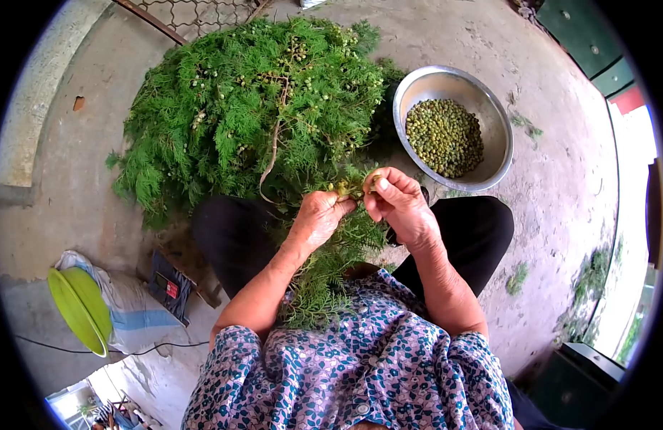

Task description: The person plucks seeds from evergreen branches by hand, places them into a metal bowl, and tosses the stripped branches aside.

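Observation:
My left hand [319, 217] is closed around a leafy evergreen sprig [324, 276], whose feathery greenery spreads down over my lap. Small yellow-green cones show at the fingertips. Close beside it, my right hand [404, 208] pinches with thumb and forefinger at a small cone [375, 182]; whether it is still on the sprig I cannot tell. Beyond my knees lies a big heap of cut evergreen branches [231, 107] dotted with similar cones. Right of the heap, a metal bowl [498, 136] holds many loose green cones [444, 137].
At the lower left are a lime-green basin [80, 304], a pale sack [141, 308] and a dark cloth item [170, 287] with a red label. A cable [159, 347] crosses the floor there. Dark green cabinets [579, 36] stand at upper right. Fallen sprigs [518, 278] lie on the concrete.

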### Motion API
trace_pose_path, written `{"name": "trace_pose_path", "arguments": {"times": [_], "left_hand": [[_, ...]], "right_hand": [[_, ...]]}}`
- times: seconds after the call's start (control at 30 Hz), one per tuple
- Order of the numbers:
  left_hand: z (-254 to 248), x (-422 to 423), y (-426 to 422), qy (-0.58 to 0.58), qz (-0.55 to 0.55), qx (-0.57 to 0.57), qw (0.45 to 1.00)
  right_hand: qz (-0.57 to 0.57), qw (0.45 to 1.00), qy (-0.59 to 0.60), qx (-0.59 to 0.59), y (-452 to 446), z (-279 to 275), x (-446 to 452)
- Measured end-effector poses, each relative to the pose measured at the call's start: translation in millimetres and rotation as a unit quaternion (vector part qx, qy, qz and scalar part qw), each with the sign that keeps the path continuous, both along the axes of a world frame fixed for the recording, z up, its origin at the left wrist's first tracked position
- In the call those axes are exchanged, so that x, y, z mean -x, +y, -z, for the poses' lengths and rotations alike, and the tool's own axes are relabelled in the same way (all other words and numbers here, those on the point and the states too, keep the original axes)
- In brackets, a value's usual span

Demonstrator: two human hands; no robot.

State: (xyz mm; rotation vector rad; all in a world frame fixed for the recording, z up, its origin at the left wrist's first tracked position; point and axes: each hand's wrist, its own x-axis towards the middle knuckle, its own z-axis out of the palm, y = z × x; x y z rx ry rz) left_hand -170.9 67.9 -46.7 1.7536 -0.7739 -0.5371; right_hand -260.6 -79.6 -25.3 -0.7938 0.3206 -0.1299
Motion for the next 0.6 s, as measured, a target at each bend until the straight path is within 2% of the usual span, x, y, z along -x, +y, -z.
{"name": "trace_pose_path", "arguments": {"times": [0.03, 0.07, 0.13, 0.2, 0.3, 0.33, 0.4, 0.43, 0.47, 0.53, 0.57, 0.6], "left_hand": [[-11, 0, 0, -0.047, 0.008, -0.079, 0.996], [-10, 1, 0, -0.047, 0.007, -0.079, 0.996], [-12, 2, -2, -0.162, -0.003, -0.133, 0.978], [-19, 6, -4, -0.189, -0.013, -0.146, 0.971], [-24, 7, -7, -0.257, -0.008, -0.195, 0.947], [-26, 8, -9, -0.257, -0.004, -0.218, 0.941], [-27, 9, -11, -0.257, 0.004, -0.240, 0.936], [-26, 9, -10, -0.262, 0.015, -0.245, 0.933], [-26, 9, -10, -0.267, 0.026, -0.250, 0.930], [-32, 8, -12, -0.260, 0.039, -0.224, 0.939], [-34, 7, -12, -0.252, 0.050, -0.198, 0.946], [-22, 3, -8, -0.285, 0.047, -0.174, 0.941]], "right_hand": [[0.011, 0.999, -0.009, -0.030, 0, -5, 1], [0.022, 0.998, -0.018, -0.060, 1, -12, 1], [0.005, 0.998, -0.023, -0.062, -1, -8, 3], [-0.003, 0.998, -0.004, -0.057, -1, -1, 5], [-0.018, 0.985, 0.029, 0.168, 9, -11, 3], [-0.013, 0.953, 0.023, 0.302, 13, -6, 0], [0.073, 0.865, -0.040, 0.495, 21, 6, -7], [0.089, 0.847, -0.065, 0.519, 21, 8, -9], [0.090, 0.847, -0.064, 0.519, 21, 8, -9], [0.087, 0.872, 0.057, 0.478, 25, 4, -7], [0.108, 0.915, 0.064, 0.383, 26, 11, -9], [0.113, 0.958, 0.127, 0.232, 27, -15, -10]]}}
